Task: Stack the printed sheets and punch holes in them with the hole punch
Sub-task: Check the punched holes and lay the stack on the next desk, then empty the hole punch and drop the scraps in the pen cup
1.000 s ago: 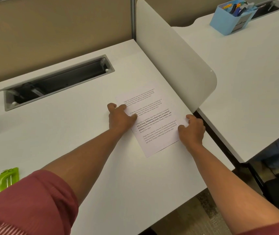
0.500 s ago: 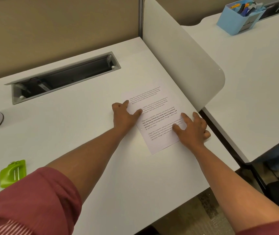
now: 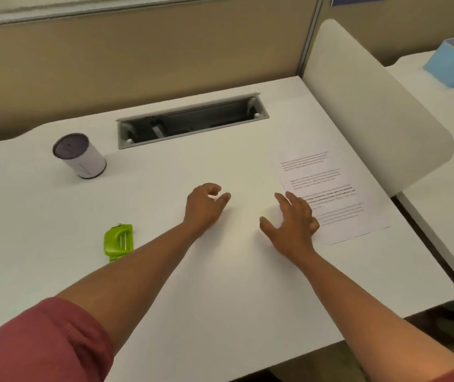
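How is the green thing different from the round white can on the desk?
The green hole punch is bright green and lies low and flat; the white can stands taller, is round and has a dark top. The hole punch sits nearer the person, the can farther back. Both rest untouched on the desk.

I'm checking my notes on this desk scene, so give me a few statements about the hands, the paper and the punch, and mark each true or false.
1. The green hole punch lies to the left of the left hand. True.
2. The left hand holds the hole punch. False: it is empty, apart from the punch.
3. The printed sheets lie near the white divider. True.
4. The right hand is over the sheets' left edge, fingers spread. True.
5. The white cylinder stands on the sheets. False: it stands on the bare desk, far left.
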Tool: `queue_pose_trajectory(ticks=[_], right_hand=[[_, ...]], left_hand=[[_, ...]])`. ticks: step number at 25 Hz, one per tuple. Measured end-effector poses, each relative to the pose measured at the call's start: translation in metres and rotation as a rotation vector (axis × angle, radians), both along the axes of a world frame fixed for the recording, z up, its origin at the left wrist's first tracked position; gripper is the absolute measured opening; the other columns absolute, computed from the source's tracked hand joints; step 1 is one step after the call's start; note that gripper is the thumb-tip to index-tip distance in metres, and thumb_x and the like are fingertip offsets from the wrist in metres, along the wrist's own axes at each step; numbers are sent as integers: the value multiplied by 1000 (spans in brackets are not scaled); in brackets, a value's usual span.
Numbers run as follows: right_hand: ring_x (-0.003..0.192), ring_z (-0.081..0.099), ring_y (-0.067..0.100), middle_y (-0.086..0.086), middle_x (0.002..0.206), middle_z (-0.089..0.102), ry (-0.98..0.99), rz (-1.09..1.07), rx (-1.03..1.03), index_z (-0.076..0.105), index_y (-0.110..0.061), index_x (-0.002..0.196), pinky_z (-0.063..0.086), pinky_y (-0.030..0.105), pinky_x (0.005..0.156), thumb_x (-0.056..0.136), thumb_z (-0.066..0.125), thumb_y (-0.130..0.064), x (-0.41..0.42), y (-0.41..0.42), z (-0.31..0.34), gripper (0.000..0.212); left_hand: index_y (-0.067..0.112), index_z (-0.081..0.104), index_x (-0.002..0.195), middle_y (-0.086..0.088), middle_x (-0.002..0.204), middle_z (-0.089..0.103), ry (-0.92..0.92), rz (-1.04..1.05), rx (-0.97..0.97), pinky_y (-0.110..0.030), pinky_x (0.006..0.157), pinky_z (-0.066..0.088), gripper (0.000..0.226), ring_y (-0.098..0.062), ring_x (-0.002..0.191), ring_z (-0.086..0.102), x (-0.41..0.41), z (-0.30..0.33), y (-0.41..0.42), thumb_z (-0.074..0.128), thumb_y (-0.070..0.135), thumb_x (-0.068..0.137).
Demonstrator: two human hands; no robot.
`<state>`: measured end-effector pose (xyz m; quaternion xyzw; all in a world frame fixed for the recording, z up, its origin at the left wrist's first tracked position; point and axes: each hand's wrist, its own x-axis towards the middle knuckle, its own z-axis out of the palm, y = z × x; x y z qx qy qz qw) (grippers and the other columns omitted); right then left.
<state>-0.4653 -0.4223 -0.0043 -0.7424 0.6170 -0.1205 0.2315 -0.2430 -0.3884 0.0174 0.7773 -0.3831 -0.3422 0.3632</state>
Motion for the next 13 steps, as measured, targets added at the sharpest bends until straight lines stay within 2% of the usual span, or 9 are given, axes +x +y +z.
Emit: queue_pose_trajectory(ticks=[3, 7, 10, 13], right_hand=[[151, 17, 19, -6, 162, 32, -51, 171, 42, 38, -32, 152, 17, 48, 113, 85, 62, -55, 66, 33, 0, 75], [149, 22, 14, -10, 161, 34, -117, 433, 151, 33, -32, 154, 15, 38, 114, 84, 67, -52, 149, 75, 3, 81], [151, 19, 15, -9, 165, 27, -61, 626, 191, 22, -33, 159, 15, 40, 116, 79, 72, -55, 201, 99, 3, 96], [151, 20, 17, -8, 164, 27, -34, 694, 247, 11, -36, 160, 19, 40, 110, 72, 79, -57, 239, 110, 4, 113]], left_hand=[[21, 71, 108, 4, 110, 71, -131, 63, -84, -30, 84, 49, 21, -19, 100, 65, 56, 15, 47, 74, 34, 91], [23, 71, 110, 3, 113, 67, -359, 118, -77, -28, 86, 39, 21, -22, 110, 57, 129, 19, 112, 72, 31, 91], [21, 68, 116, -3, 120, 62, -262, 247, 22, -35, 92, 48, 36, -24, 111, 59, 175, 11, 150, 78, 36, 85], [19, 65, 116, -2, 114, 61, -118, 287, 130, -33, 85, 49, 54, -18, 103, 59, 197, 2, 168, 86, 47, 75]])
